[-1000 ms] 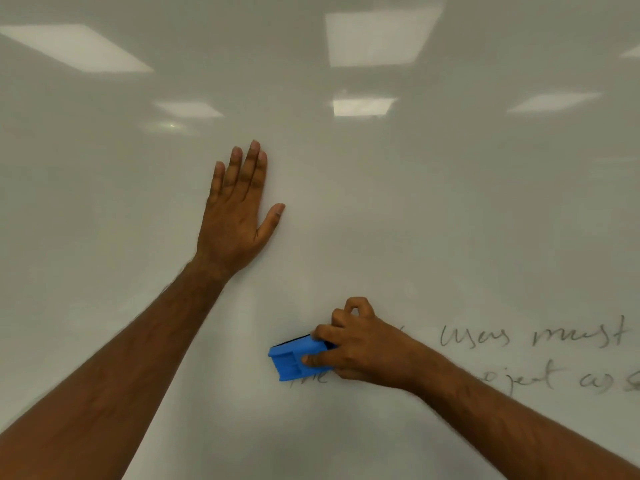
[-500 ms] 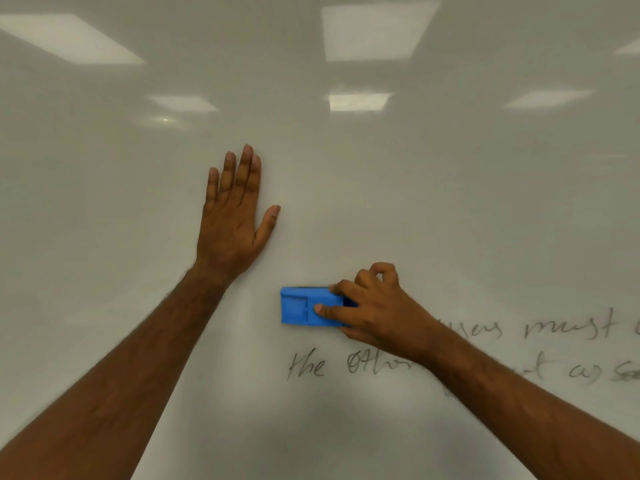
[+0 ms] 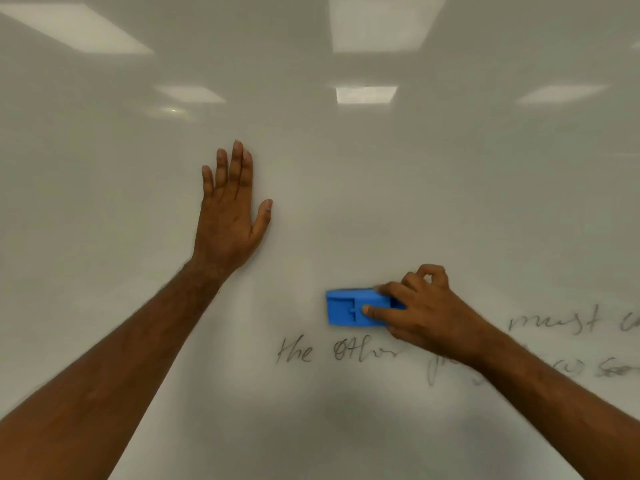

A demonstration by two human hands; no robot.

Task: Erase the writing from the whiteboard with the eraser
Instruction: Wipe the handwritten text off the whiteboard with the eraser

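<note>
Whiteboard point(image 3: 450, 202) fills the whole view, a glossy white surface on which both hands work. Nearest the camera, two bare forearms enter from the lower corners and reach up onto it. Lowest on the board runs a line of dark handwriting point(image 3: 339, 351), reading "the" and "other" at its left end; further words to the right are partly hidden behind the right forearm and blurred. Just above that line, and to the right of centre, the blue eraser point(image 3: 349, 308) lies flat against the board, long side level. Right hand point(image 3: 426, 313) grips the eraser's right end, fingers curled over its top and face, with one fingertip laid on the blue face. An upper line of writing shows only to the right of this hand, where the word "must" point(image 3: 554, 322) is legible; anything after it runs off the edge. Board surface left of the eraser at that height is bare. Higher and to the left, well apart from the eraser, the left hand point(image 3: 228, 216) rests flat on the board, fingers straight and close together, thumb spread, holding nothing. Farthest up, the board's sheen carries pale rectangular reflections of ceiling lights point(image 3: 384, 26).
</note>
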